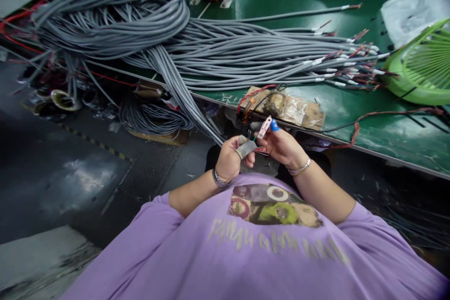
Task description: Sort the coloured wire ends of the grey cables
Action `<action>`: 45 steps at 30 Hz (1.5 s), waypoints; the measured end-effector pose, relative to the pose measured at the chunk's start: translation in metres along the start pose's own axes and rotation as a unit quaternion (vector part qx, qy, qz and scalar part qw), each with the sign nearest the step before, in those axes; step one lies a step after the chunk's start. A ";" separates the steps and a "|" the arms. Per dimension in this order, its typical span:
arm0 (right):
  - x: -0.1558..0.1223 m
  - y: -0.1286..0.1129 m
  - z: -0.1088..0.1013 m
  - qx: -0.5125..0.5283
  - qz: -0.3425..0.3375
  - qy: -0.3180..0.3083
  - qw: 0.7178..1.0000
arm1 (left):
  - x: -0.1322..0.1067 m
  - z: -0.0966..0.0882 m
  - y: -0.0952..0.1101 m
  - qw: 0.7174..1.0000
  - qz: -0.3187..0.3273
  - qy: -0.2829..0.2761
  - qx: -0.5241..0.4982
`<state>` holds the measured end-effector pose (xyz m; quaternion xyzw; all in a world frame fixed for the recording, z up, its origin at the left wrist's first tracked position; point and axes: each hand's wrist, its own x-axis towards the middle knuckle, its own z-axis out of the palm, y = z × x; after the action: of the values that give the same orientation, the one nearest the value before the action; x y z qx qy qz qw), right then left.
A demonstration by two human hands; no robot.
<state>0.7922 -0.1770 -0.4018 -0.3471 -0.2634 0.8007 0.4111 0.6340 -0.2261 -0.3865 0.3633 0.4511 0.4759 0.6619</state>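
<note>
My left hand (230, 159) is closed around the ends of several grey cables (197, 108) that hang down from the table. A worn grey wrap (246, 149) seems to cover its thumb. Thin coloured wires (261, 150) stick out between the two hands. My right hand (284, 146), with a blue finger cover (274, 125) on one fingertip, pinches a small flat pale pink tool (265, 127) whose exact kind I cannot make out. Its lower end is close to the wires. Whether the tool touches a wire is too small to tell.
A thick coil of grey cable (116, 14) and a row of stripped cable ends (351, 63) lie on the green table (404, 145). A taped cardboard piece (298, 110) sits at its edge. At right are a green fan or basket (422, 65) and a plastic bag (411, 16).
</note>
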 end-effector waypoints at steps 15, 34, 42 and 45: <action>0.009 0.004 0.020 0.017 -0.054 0.090 0.994 | 0.007 0.005 0.000 0.999 -0.026 -0.020 0.022; -0.016 0.005 -0.010 -0.107 0.021 -0.077 0.991 | -0.006 -0.005 -0.008 0.992 -0.016 -0.038 0.119; -0.022 0.006 -0.005 -0.276 -0.102 -0.052 0.954 | 0.005 -0.011 -0.010 0.972 -0.119 -0.115 0.170; -0.026 0.008 -0.006 -0.265 -0.119 0.000 0.957 | 0.005 -0.013 -0.016 0.989 -0.074 -0.042 0.123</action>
<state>0.8043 -0.2020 -0.4023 -0.4094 -0.5055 0.6475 0.3969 0.6275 -0.2249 -0.4071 0.4276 0.5036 0.3507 0.6638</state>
